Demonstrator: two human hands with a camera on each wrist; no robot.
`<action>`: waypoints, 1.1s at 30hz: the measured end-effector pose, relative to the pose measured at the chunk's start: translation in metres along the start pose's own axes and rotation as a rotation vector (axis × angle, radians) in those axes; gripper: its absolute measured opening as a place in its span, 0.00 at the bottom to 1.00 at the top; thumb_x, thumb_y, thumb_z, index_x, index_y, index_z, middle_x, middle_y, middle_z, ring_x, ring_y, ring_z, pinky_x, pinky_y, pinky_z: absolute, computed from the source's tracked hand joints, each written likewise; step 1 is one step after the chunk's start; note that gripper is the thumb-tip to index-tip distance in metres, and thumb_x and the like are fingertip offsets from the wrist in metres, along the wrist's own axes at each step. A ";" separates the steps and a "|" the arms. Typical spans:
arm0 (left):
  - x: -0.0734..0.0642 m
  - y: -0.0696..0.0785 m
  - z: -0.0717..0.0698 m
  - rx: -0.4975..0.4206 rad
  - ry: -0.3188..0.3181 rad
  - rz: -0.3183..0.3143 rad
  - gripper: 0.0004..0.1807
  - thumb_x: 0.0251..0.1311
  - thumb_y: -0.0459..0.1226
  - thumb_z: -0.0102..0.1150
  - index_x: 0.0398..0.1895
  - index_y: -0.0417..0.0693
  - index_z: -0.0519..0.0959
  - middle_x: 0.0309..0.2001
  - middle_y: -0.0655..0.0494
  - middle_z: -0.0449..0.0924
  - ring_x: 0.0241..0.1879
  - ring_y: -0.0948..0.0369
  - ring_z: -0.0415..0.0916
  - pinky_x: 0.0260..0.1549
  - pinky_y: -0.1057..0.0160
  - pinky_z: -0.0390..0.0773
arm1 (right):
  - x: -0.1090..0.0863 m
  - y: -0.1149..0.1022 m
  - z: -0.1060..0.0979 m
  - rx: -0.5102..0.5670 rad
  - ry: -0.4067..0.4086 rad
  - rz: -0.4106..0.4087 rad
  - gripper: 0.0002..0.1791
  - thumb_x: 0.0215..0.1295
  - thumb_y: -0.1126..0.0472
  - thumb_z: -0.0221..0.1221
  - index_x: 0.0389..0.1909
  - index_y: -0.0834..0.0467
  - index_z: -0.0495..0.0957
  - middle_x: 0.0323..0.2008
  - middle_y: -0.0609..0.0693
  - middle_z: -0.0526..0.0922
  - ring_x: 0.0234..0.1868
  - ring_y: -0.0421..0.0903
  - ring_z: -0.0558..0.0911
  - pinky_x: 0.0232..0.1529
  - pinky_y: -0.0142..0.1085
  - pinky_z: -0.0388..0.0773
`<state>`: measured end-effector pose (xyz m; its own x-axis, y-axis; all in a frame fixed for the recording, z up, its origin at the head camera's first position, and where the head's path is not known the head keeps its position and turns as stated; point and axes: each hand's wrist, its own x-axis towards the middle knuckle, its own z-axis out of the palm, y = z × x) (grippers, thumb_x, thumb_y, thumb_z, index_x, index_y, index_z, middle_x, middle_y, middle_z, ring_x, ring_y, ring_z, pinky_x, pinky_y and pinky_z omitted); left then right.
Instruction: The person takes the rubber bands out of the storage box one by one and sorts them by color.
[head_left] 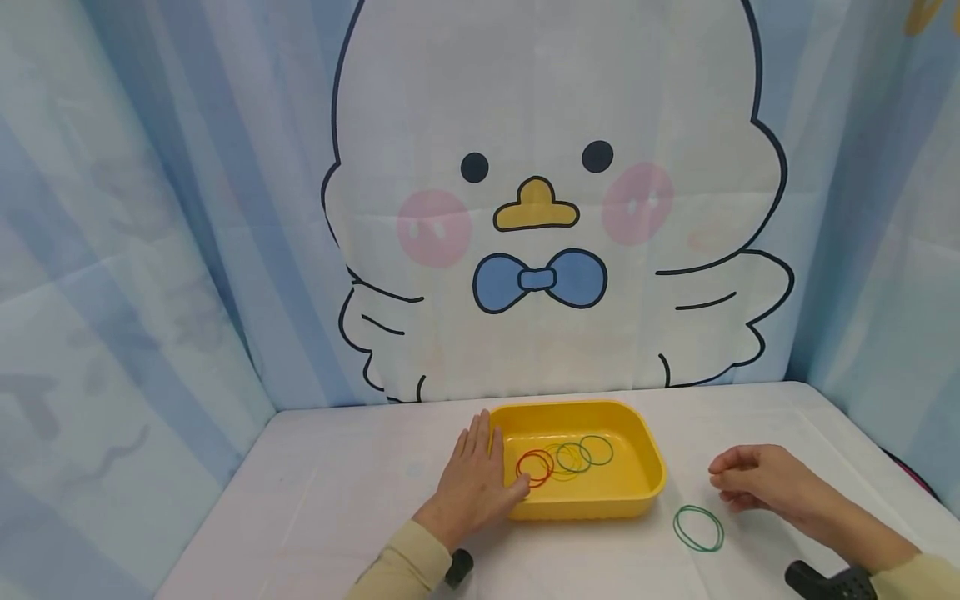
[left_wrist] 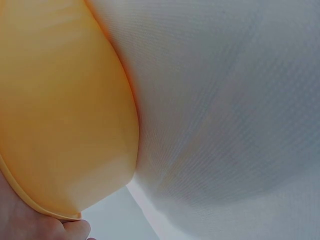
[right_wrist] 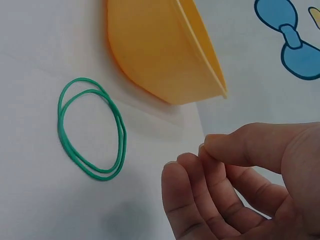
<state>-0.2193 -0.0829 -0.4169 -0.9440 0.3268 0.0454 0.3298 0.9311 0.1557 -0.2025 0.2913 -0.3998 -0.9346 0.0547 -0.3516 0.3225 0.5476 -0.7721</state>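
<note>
A yellow tray [head_left: 585,508] stands on the white table, with red rubber bands [head_left: 534,468], yellow rubber bands [head_left: 567,458] and green rubber bands [head_left: 596,450] lying inside it. Along the tray's left rim rests my left hand [head_left: 474,479], fingers straight and thumb across the front left corner. Green rubber bands [head_left: 698,528] lie on the table right of the tray, overlapping in a double loop [right_wrist: 92,130]. My right hand [head_left: 772,483] hovers just beyond them, loosely curled. Its thumb and index fingertips [right_wrist: 212,145] meet, and nothing shows between them.
White cloth covers the table [head_left: 330,500]. Behind it hangs a curtain [head_left: 540,350] printed with a white bird wearing a blue bow tie. Side curtains [head_left: 112,292] close in the left and right. A black wrist device [head_left: 832,582] sits by the right wrist.
</note>
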 end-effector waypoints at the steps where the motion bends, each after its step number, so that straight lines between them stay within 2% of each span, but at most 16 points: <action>1: 0.000 0.000 0.000 -0.001 -0.002 0.000 0.46 0.65 0.60 0.41 0.76 0.37 0.55 0.80 0.40 0.42 0.79 0.46 0.44 0.77 0.48 0.50 | 0.000 -0.003 0.000 0.002 0.000 -0.008 0.15 0.68 0.64 0.58 0.49 0.71 0.74 0.39 0.56 0.83 0.34 0.45 0.79 0.39 0.34 0.85; 11: 0.001 0.000 0.002 -0.014 -0.017 -0.011 0.47 0.64 0.61 0.40 0.77 0.38 0.54 0.80 0.41 0.40 0.79 0.47 0.43 0.77 0.49 0.49 | 0.000 -0.023 -0.002 0.018 -0.022 -0.068 0.18 0.70 0.63 0.57 0.53 0.72 0.71 0.42 0.58 0.83 0.37 0.47 0.81 0.40 0.33 0.85; 17: 0.002 -0.001 0.003 0.009 -0.012 -0.009 0.46 0.64 0.61 0.39 0.77 0.38 0.54 0.80 0.40 0.40 0.79 0.47 0.43 0.77 0.49 0.50 | 0.003 -0.034 -0.001 0.010 -0.027 -0.111 0.20 0.70 0.61 0.58 0.55 0.71 0.71 0.44 0.58 0.82 0.38 0.47 0.81 0.42 0.34 0.85; 24: 0.002 -0.002 0.002 0.005 -0.013 -0.006 0.46 0.64 0.61 0.39 0.76 0.38 0.54 0.80 0.40 0.40 0.79 0.47 0.43 0.77 0.49 0.49 | 0.004 -0.051 0.005 0.033 -0.043 -0.147 0.20 0.70 0.60 0.58 0.56 0.70 0.71 0.46 0.57 0.81 0.40 0.48 0.82 0.43 0.34 0.85; 33: 0.002 -0.003 0.003 0.002 -0.006 -0.002 0.46 0.64 0.61 0.39 0.76 0.38 0.55 0.80 0.41 0.41 0.79 0.47 0.44 0.77 0.49 0.50 | 0.009 -0.070 0.016 0.042 -0.066 -0.182 0.21 0.70 0.61 0.57 0.56 0.71 0.70 0.48 0.60 0.80 0.40 0.46 0.82 0.46 0.36 0.85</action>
<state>-0.2222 -0.0841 -0.4206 -0.9445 0.3261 0.0387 0.3281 0.9320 0.1540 -0.2312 0.2396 -0.3571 -0.9667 -0.0974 -0.2367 0.1563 0.5077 -0.8473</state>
